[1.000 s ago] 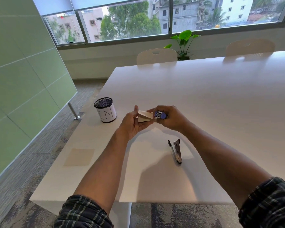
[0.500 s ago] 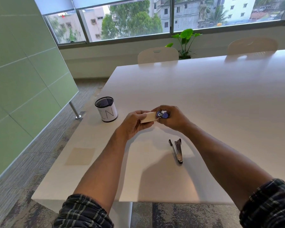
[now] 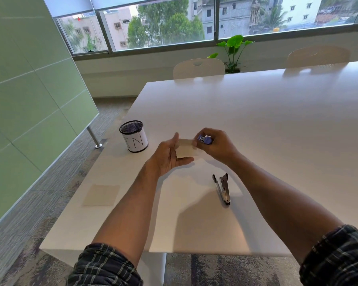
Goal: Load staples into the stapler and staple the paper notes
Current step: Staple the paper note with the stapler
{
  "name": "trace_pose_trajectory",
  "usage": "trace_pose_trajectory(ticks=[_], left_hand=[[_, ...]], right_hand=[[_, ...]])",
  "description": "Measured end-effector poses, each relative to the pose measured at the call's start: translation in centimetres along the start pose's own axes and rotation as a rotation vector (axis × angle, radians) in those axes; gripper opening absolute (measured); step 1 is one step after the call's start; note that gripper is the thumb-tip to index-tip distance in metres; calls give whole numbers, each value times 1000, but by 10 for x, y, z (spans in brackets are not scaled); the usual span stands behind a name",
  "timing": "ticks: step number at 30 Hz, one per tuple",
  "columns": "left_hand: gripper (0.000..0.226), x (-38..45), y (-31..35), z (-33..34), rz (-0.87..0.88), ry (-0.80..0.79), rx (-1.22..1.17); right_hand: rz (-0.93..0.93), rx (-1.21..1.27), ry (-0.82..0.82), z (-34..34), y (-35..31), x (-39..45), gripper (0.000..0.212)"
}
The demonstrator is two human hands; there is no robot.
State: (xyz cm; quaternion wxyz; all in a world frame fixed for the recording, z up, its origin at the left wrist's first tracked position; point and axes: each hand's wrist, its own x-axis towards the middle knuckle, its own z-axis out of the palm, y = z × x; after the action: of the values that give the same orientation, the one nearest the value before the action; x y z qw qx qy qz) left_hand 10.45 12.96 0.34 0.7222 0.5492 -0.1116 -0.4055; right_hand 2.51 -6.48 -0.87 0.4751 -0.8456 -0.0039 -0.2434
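Paper notes [image 3: 185, 150], a small cream stack, are held up above the white table [image 3: 277, 124] between the two hands. The left hand [image 3: 170, 156] cradles the stack from the left and below, thumb up along its far edge and fingers loosely curled under the near edge, more a support than a tight pinch. The right hand [image 3: 217, 146] is closed around a small blue stapler [image 3: 204, 139], whose nose sits at the upper right corner of the stack; whether the corner is actually inside the stapler's mouth, or whether it is being pressed, cannot be told from here. On the table just in front of the right forearm lies a second, metal stapler [image 3: 222, 187], hinged wide open with its top arm folded back, untouched by either hand; whether staples sit in its channel is too small to make out. Another cream note pad [image 3: 101, 195] lies flat near the table's left edge, well apart from the hands, and a mesh pen cup [image 3: 134, 139] labelled in marker stands beyond it, near the left hand. Judging by this, the work appears to be in the stapling stage, with the blue stapler brought to the notes. The open metal stapler suggests loading may be unfinished there, and the pad on the table looks still to be dealt with.
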Motion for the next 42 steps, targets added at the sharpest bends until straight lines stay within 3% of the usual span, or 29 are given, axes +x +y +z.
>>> trace_pose_trajectory(ticks=[3,8,12,21,25,30,34,42], left_hand=[[65,0,-2,1,1,-14,55],[26,3,-7,-3,124,22,230],[30,3,-9,-1,92,8,254],[30,-2,-7,8,29,7,-9],[40,-5,-4,16,25,43,-17],[71,-6,0,19,-41,49,-28],[47,-7,-3,21,4,78,87],[16,-10,-4,22,53,114,38]], right_hand=[[40,5,88,0,0,4,11],[70,70,131,-1,-3,5,21],[54,54,118,1,-5,2,21],[-90,-23,25,0,-11,-4,15],[-139,-51,-7,2,-12,-7,18],[-218,-130,-42,2,-11,-10,17],[-235,-144,-65,1,-10,-12,16],[-179,-108,-122,-1,-10,-15,18]])
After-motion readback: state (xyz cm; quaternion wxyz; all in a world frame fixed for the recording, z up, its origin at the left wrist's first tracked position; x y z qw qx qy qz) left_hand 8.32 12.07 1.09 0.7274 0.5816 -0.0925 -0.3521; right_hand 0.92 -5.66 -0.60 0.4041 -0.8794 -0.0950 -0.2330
